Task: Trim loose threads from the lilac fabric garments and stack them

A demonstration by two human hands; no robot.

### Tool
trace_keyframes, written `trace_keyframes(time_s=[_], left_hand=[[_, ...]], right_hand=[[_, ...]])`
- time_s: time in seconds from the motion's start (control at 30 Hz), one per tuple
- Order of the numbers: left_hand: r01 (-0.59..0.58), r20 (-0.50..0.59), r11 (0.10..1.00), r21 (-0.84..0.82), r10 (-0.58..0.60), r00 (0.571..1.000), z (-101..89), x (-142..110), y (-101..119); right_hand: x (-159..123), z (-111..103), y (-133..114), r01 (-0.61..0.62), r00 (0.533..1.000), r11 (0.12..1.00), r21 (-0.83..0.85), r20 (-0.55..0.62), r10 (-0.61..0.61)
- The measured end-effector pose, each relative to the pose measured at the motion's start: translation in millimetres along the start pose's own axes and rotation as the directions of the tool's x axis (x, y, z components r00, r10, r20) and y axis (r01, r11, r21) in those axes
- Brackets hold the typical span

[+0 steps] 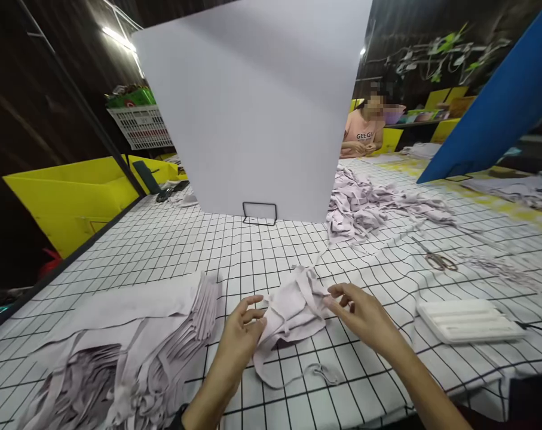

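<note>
A small pale lilac cloth piece (293,304) with narrow strips lies crumpled on the grid-patterned tablecloth (235,251) in front of me. At its left edge, my left hand (239,337) has thumb and fingers curled in on the fabric. My right hand (367,316) pinches the opposite edge between thumb and forefinger. A thin strip (282,382) trails from the cloth toward me and ends in a small coil. Left of my left hand lies a thick stack of similar lilac cloth pieces (131,310), their strips hanging in a tangle at the near side.
A white upright panel (262,119) stands beyond my hands on a wire foot. Behind it at right is a loose lilac cloth heap (355,206). Scissors (441,261) and a white corded device (472,322) lie right. A person (364,128) sits across the table.
</note>
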State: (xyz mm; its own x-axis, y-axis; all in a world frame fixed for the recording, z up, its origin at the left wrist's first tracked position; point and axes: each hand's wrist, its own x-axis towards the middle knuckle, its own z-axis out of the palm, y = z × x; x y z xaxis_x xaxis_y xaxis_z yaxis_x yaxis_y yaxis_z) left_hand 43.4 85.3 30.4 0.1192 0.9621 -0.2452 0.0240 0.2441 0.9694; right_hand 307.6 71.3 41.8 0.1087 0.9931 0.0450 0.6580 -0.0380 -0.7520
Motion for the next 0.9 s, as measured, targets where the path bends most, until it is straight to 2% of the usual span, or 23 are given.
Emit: trace_keyframes(time_s=[0.1, 0.17, 0.23, 0.33, 0.4, 0.47, 0.53, 0.6, 0.8, 0.9], left_hand=[[-0.072, -0.058, 0.942, 0.327, 0.096, 0.994, -8.3, -5, 5], [-0.114, -0.032, 0.844, 0.525, 0.153, 0.988, -9.2, -8, 6], [-0.170, 0.035, 0.762, 0.625, 0.190, 0.981, -9.2, -10, 3], [-0.237, 0.091, 0.689, 0.684, 0.242, 0.966, -11.9, -12, -4], [-0.257, 0.081, 0.654, 0.712, 0.286, 0.955, -14.9, -13, -9], [-0.297, 0.068, 0.603, 0.741, 0.372, 0.926, -16.8, -15, -11], [-0.357, 0.082, 0.541, 0.761, 0.465, 0.881, -15.9, -18, -11], [-0.406, 0.129, 0.504, 0.762, 0.498, 0.858, -12.3, -20, -11], [-0.384, 0.185, 0.477, 0.791, 0.411, 0.892, -1.6, -16, -6], [-0.442, 0.310, 0.401, 0.802, 0.354, 0.882, -2.1, -15, 0]], right_hand=[[10, 26, -7, 0.012, 1.000, 0.997, -0.078, 0.023, -0.010], [13, 35, -13, 0.023, 0.999, 0.994, -0.110, 0.033, -0.020], [13, 32, -14, 0.015, 1.000, 0.992, -0.122, 0.015, -0.013], [-2, 11, -1, -0.039, 0.999, 0.992, -0.118, -0.013, 0.038], [-20, -6, 17, -0.099, 0.994, 0.993, -0.069, 0.036, 0.101], [-39, -19, 34, -0.152, 0.983, 0.988, -0.018, 0.104, 0.153], [-54, -26, 45, -0.184, 0.980, 0.983, -0.016, 0.074, 0.185], [-60, -27, 48, -0.168, 0.986, 0.985, -0.050, -0.003, 0.168], [-49, -9, 18, -0.022, 0.995, 0.976, -0.218, -0.095, 0.002], [-47, 4, 6, 0.035, 0.996, 0.973, -0.226, -0.076, -0.054]])
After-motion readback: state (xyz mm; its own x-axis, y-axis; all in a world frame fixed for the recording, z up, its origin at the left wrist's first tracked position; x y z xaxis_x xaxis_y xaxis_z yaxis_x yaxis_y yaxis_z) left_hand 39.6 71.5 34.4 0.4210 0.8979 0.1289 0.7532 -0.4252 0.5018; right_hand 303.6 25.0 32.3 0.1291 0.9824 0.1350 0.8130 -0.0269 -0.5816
